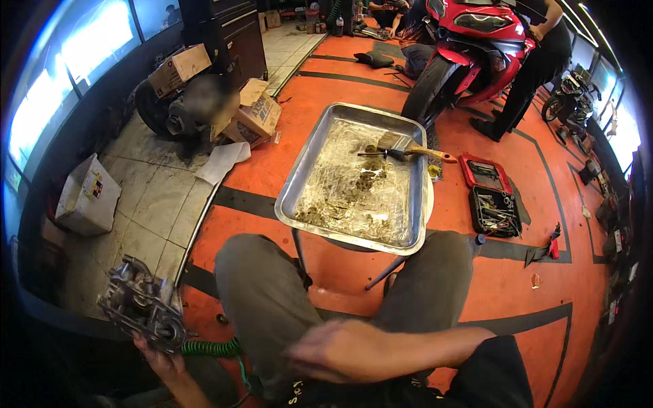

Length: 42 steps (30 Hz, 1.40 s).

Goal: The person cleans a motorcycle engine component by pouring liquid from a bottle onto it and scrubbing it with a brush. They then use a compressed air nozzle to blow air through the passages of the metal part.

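At the lower left, my left hand holds up a greasy cast-metal engine part from below, with a round bearing-like ring facing me. My right hand reaches across my lap towards the left. It is blurred by motion, and its fingers are hidden, so any grip is unclear. A green coiled air hose runs between the engine part and my leg. Before my knees stands a shallow metal tray, stained with dark grime. Across its far right rim lies a flat paintbrush with a wooden handle, beside a thin dark rod.
The tray rests on a metal-legged stand. To the right lies an opened tool case. A red motorcycle stands ahead, with people around it. Left are cardboard boxes and a white bin. A bottle is by my right knee.
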Each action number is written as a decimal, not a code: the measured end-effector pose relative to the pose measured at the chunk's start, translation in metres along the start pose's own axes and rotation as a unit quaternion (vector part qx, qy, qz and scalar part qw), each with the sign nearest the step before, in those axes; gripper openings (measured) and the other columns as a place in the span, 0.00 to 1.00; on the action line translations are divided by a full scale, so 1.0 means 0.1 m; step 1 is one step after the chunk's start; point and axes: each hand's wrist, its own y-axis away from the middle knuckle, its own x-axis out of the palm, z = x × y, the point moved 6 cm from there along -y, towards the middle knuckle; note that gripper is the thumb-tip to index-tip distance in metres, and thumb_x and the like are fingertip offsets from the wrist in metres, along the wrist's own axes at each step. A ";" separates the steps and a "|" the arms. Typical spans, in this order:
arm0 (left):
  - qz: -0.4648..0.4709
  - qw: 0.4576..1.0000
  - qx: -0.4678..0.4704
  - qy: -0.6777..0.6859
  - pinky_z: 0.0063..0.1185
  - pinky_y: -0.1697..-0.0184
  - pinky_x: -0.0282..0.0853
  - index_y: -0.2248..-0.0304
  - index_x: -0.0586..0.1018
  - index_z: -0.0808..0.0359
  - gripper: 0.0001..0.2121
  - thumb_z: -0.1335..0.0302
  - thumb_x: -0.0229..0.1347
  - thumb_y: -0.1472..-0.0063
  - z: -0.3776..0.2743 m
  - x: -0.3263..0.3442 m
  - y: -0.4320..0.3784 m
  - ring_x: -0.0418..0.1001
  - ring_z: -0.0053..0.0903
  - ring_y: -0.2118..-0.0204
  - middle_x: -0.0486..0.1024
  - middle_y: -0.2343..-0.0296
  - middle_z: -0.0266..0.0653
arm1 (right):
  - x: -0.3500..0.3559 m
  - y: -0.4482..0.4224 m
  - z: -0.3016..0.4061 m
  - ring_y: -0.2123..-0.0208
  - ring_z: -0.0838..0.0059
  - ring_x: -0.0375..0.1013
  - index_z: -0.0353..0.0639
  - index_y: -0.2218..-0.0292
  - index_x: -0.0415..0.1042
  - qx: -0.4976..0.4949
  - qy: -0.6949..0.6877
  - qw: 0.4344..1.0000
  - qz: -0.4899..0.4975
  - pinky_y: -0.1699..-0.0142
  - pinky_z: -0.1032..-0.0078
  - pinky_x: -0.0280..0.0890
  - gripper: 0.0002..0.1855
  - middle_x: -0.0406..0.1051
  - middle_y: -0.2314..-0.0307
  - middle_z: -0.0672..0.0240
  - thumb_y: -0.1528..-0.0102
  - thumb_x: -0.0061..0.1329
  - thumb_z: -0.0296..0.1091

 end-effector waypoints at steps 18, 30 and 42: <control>0.080 0.967 -0.141 -0.195 0.23 0.56 0.74 0.53 0.73 0.74 0.17 0.75 0.59 0.40 0.27 2.00 -0.19 0.77 0.24 0.60 0.77 0.60 0.40 | -1.95 -0.16 -2.56 0.53 0.57 0.69 0.39 0.68 0.78 0.239 0.499 0.821 -0.140 0.52 0.61 0.69 0.08 0.73 0.63 0.57 0.52 0.50 0.26; 0.068 0.946 -0.116 -0.296 0.19 0.58 0.68 0.55 0.77 0.71 0.16 0.65 0.54 0.33 0.43 2.18 -0.16 0.72 0.16 0.63 0.77 0.65 0.32 | -2.02 -0.13 -2.51 0.57 0.54 0.69 0.37 0.68 0.70 0.219 0.501 0.823 -0.154 0.57 0.58 0.68 0.08 0.71 0.68 0.55 0.51 0.52 0.28; 0.128 0.902 -0.005 -0.413 0.28 0.66 0.72 0.63 0.79 0.69 0.12 0.67 0.59 0.39 0.49 2.36 -0.08 0.80 0.36 0.70 0.79 0.72 0.46 | -1.49 0.06 -0.85 0.65 0.72 0.73 0.35 0.65 0.71 0.114 0.035 0.920 -0.373 0.63 0.77 0.67 0.10 0.73 0.69 0.61 0.50 0.57 0.20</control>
